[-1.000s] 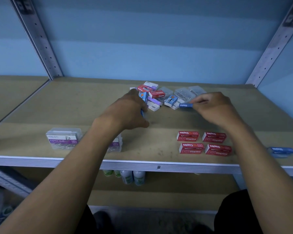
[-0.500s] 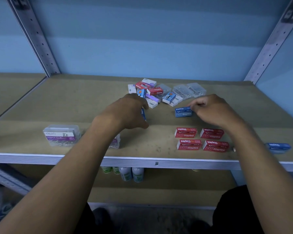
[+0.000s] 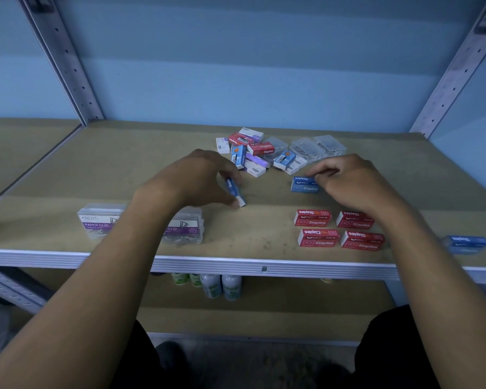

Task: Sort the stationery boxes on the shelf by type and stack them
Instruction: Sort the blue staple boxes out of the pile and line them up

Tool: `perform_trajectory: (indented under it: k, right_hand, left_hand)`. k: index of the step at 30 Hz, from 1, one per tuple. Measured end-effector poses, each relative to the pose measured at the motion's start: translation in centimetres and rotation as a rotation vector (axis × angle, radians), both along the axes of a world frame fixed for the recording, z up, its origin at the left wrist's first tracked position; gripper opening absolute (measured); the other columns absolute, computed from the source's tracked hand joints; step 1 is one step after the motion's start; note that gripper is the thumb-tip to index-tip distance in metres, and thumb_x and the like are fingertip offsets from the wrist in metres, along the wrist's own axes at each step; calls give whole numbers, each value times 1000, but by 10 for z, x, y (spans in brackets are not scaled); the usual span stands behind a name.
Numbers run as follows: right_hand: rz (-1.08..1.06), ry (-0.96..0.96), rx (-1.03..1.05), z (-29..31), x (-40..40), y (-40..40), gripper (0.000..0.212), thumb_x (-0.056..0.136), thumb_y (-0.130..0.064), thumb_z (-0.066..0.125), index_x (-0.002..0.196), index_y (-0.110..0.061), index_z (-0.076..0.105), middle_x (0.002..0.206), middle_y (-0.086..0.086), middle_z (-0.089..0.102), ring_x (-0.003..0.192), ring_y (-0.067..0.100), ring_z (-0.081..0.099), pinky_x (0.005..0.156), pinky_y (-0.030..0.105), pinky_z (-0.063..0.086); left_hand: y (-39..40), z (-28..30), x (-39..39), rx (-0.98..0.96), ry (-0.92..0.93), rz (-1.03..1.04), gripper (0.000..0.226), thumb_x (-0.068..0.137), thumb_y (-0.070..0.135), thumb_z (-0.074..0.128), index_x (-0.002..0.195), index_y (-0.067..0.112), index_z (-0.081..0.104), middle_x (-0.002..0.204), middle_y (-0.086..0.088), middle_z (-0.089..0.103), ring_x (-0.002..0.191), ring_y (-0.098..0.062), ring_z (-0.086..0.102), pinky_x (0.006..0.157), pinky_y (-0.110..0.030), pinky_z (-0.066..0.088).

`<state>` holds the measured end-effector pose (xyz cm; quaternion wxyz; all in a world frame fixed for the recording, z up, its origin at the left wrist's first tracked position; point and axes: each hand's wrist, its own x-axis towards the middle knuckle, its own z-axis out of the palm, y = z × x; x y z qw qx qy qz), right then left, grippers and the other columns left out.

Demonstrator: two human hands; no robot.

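My left hand (image 3: 199,182) pinches a small blue box (image 3: 234,190) on edge, just above the shelf board (image 3: 124,175). My right hand (image 3: 348,182) holds a blue staples box (image 3: 303,184) lying flat on the board. A mixed pile of small boxes (image 3: 253,153) in red, blue, purple and white sits at the back middle, with clear plastic cases (image 3: 317,147) beside it. Several red staples boxes (image 3: 314,237) lie in a block at the front right. Two clear paper clip boxes (image 3: 98,223) stand at the front left, one partly behind my left forearm.
Another blue staples box (image 3: 467,244) lies at the far right front edge. Slotted metal uprights (image 3: 65,60) stand at both back corners. Small bottles (image 3: 222,286) stand on the lower shelf below the front rail.
My right hand has drawn the blue staples box out of the pile toward the front and set it flat on the board. My left hand has barely moved with its blue box.
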<state>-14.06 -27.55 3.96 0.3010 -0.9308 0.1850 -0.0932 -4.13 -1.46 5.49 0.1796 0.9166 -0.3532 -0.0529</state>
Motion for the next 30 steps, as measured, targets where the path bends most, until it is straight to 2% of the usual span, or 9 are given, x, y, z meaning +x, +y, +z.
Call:
perform_trajectory:
  k: [3,7,9,13,15,19,25,30]
  right_hand:
    - [26,-9,19,-1,0,1,19,93,-26,66,90,-42,75,95,-20,70,81,-12,56,59,5,36]
    - [25,-15,12,-2,3,3,13,86,-26,78,93,-38,77,93,-16,72,81,-11,58,61,7,37]
    - [20,-19,-12,-3,5,3,15,85,-24,79,89,-39,75,92,-16,73,80,-11,58,61,6,37]
    - [30,-35,12,-4,4,2,17,85,-22,78,88,-39,77,87,-18,73,83,-8,63,60,1,38]
    - [43,-41,21,-3,3,4,17,84,-22,78,89,-38,78,86,-19,73,85,-7,65,62,3,40]
    - [69,-39,39,-3,3,7,17,83,-22,79,90,-37,79,84,-18,75,84,-6,66,66,7,43]
    - [96,-22,38,-4,2,10,16,83,-23,81,92,-36,81,83,-19,75,80,-8,65,65,8,42]
    - [83,-77,6,-1,-4,6,17,84,-23,79,93,-37,81,85,-18,75,81,-7,66,65,2,43]
  left_hand:
    - [-6,-2,-1,-4,-37,12,35,66,54,82,96,37,76,101,12,61,92,-6,50,79,-24,42]
    - [-13,-5,-3,2,-70,-19,29,74,52,77,94,31,78,87,9,56,92,-11,52,82,-29,46]
    - [-13,-4,-2,6,-44,-25,25,77,50,75,94,32,79,87,8,59,92,-12,56,83,-33,49]
    - [-9,-2,0,18,-12,-17,19,84,44,72,96,31,79,91,9,63,89,-9,53,73,-25,42]
    - [-7,0,-1,25,-4,-13,18,85,41,72,97,30,79,95,8,66,88,-8,51,70,-23,38]
    - [-3,2,-1,6,13,-1,18,79,44,76,91,31,80,91,11,69,87,-7,55,64,-18,41]
    - [-1,3,-3,46,-23,12,22,72,43,83,90,31,78,86,14,58,88,-7,51,72,-25,40]
    - [-9,2,-5,5,-63,10,19,72,40,83,86,29,79,83,15,62,88,-7,56,74,-26,45]
